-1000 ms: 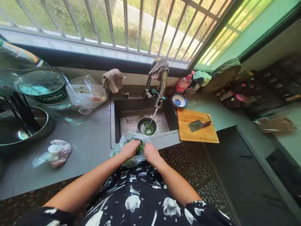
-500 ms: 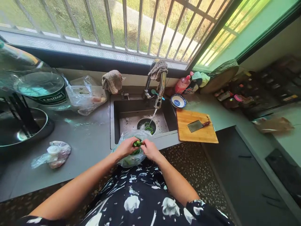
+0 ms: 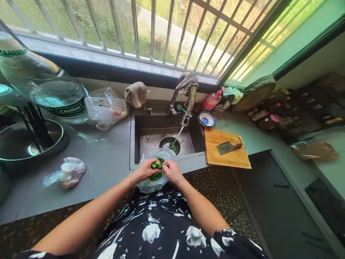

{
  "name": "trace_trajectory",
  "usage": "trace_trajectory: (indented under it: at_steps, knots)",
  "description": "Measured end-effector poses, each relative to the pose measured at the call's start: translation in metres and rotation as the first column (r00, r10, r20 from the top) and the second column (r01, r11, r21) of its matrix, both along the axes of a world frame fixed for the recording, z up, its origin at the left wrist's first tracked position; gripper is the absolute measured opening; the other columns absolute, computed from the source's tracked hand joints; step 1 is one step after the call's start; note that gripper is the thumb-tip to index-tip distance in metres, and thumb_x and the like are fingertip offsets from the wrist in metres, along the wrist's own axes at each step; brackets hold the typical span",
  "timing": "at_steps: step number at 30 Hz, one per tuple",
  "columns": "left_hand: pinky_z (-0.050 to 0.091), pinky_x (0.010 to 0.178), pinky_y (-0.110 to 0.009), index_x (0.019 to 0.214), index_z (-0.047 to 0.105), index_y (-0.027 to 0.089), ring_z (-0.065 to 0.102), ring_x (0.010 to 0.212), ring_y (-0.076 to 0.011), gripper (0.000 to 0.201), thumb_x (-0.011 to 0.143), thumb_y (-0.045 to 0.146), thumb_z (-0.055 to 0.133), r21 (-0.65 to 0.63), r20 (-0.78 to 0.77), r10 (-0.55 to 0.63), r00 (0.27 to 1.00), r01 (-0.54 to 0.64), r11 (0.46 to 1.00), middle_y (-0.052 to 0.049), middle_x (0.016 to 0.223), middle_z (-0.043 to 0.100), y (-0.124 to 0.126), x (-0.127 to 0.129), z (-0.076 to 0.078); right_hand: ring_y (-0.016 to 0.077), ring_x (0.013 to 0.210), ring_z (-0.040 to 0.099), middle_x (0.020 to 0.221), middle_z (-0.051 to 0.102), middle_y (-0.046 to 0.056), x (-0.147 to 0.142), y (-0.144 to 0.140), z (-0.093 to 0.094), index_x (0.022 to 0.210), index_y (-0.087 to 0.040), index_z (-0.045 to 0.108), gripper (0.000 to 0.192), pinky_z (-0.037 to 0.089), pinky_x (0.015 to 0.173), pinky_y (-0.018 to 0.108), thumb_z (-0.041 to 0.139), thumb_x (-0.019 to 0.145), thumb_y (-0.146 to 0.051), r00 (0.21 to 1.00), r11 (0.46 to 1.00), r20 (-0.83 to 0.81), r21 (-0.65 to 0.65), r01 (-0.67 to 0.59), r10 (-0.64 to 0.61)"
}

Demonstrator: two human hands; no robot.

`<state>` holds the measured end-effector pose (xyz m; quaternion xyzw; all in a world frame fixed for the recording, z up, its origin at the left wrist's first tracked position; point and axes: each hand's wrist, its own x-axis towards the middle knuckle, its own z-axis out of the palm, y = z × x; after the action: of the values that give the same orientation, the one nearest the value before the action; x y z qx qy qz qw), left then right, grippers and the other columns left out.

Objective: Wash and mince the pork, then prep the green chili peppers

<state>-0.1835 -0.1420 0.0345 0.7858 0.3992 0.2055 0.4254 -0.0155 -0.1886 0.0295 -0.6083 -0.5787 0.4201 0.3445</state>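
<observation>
My left hand [image 3: 145,170] is closed around green peppers [image 3: 155,164], their pale stem ends showing between thumb and fingers. Close beside it, my right hand [image 3: 172,173] has its fingertips pinched together; a small pale-green bit shows there, too small to make out. Both hands are over an open clear plastic bag [image 3: 149,186] at the sink's front edge, with more green peppers inside. Behind the bag, water runs from the faucet [image 3: 192,99] into the round drain basket [image 3: 162,141] of the sink [image 3: 147,135], where other green peppers [image 3: 173,147] lie.
Right of the sink, a cleaver [image 3: 225,148] lies on a wooden cutting board [image 3: 212,156], near blue-and-white bowls [image 3: 207,119]. To the left are a tied bag of meat-like food [image 3: 77,172], a pan [image 3: 60,142], a large water bottle [image 3: 58,95] and another plastic bag [image 3: 106,113].
The view has swung slightly left, so the counter and sink appear farther right. More of the peppers in my left hand shows, and my right fingertips are slightly farther from them.
</observation>
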Motion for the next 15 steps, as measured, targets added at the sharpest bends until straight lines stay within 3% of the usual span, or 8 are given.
trace_trajectory:
  at_steps: [3, 7, 11, 13, 15]
  knots:
    - [0.04, 0.061, -0.024, 0.087, 0.056, 0.018, 0.054, 0.066, -0.0157, 0.022, 0.07, 0.033, 0.054, -0.047, -0.173, 0.009, 0.985, -0.017, 0.999, 0.002, 0.07, 0.058, 0.006, -0.007, -0.006, 0.0072, 0.037, 0.04, 0.05, 0.053, -0.006, 0.004, 0.009, 0.011, 0.069, -0.019, 0.048, 0.008, 0.031, 0.039, 0.019, 0.049, 0.07, -0.027, 0.954, 0.986, -0.281, -0.15, 0.066, -0.106]
    - [0.043, 0.065, -0.031, 0.083, 0.06, 0.015, 0.06, 0.073, -0.0239, 0.018, 0.066, 0.018, 0.055, -0.018, -0.419, 0.004, 0.908, -0.012, 1.0, -0.007, 0.076, 0.063, 0.005, 0.002, -0.019, 0.0064, 0.038, 0.04, 0.054, 0.053, -0.006, -0.008, 0.05, 0.046, 0.077, -0.019, 0.05, 0.015, 0.024, 0.035, 0.017, 0.051, 0.064, -0.026, 0.885, 0.989, -0.447, -0.12, 0.088, -0.133]
    - [0.046, 0.075, -0.037, 0.08, 0.064, 0.012, 0.061, 0.085, -0.03, 0.023, 0.062, 0.005, 0.052, 0.041, -0.435, 0.055, 0.899, -0.041, 0.998, -0.017, 0.089, 0.065, -0.004, 0.03, -0.024, 0.0073, 0.041, 0.043, 0.056, 0.053, -0.006, -0.061, 0.127, 0.076, 0.074, -0.019, 0.052, 0.011, 0.03, 0.038, 0.017, 0.046, 0.065, -0.018, 0.965, 0.999, -0.26, -0.023, -0.029, 0.023]
    - [0.045, 0.083, -0.037, 0.091, 0.064, 0.012, 0.056, 0.101, -0.0303, 0.029, 0.068, 0.004, 0.047, 0.106, -0.421, 0.121, 0.899, -0.084, 0.991, -0.02, 0.108, 0.059, -0.007, 0.041, -0.027, 0.0094, 0.049, 0.05, 0.06, 0.055, -0.004, -0.103, 0.172, 0.088, 0.075, -0.019, 0.054, 0.012, 0.039, 0.048, 0.02, 0.045, 0.068, -0.015, 0.994, 0.989, -0.053, 0.123, -0.084, 0.091]
    - [0.047, 0.082, -0.039, 0.101, 0.061, 0.008, 0.048, 0.113, -0.0328, 0.035, 0.074, 0.004, 0.04, 0.164, -0.431, 0.21, 0.877, -0.153, 0.975, -0.024, 0.125, 0.047, -0.007, 0.049, -0.036, 0.0122, 0.067, 0.056, 0.072, 0.061, -0.001, -0.15, 0.217, 0.1, 0.081, -0.018, 0.056, 0.015, 0.045, 0.065, 0.023, 0.044, 0.073, -0.014, 0.988, 0.931, 0.131, 0.343, -0.125, 0.085]
